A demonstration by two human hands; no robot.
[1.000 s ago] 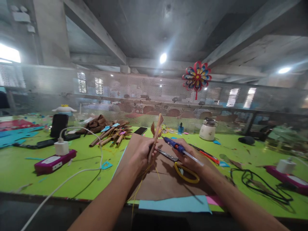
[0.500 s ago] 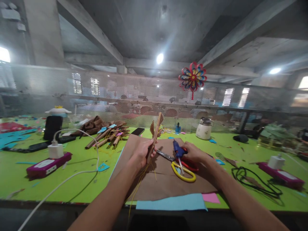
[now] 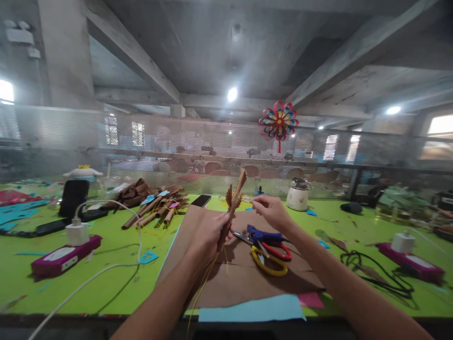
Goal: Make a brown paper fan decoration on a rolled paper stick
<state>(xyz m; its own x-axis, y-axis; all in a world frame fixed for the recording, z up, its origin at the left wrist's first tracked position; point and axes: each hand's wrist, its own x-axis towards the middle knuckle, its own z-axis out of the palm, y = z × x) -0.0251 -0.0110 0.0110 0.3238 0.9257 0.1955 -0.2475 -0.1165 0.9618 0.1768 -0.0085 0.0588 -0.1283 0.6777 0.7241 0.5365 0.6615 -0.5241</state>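
My left hand [image 3: 212, 234] is wrapped round a thin brown paper roll [image 3: 236, 200] with notched leaf-like pieces. The roll stands tilted, its top leaning right. Loose yellow strings [image 3: 203, 283] hang beneath this hand. To its right, my right hand [image 3: 272, 211] is raised with thumb and fingertips pressed together; whether anything small is between them I cannot make out. Below the right hand lies a blue glue gun [image 3: 265, 235], resting across scissors [image 3: 271, 269] with yellow and red handles. Both tools are on a brown paper sheet [image 3: 219, 288].
Brown paper rolls [image 3: 159, 208] are piled at the back left, beside a black phone [image 3: 201, 200]. Purple power strips [image 3: 65, 255] flank the work area, a white cable [image 3: 106, 264] curving on the left. A white flask [image 3: 297, 194] stands behind; a black cord [image 3: 378, 276] lies right.
My right hand has let go of the blue glue gun, which now lies on the scissors. That hand has risen left towards the paper roll, fingertips together. My left hand keeps its hold.
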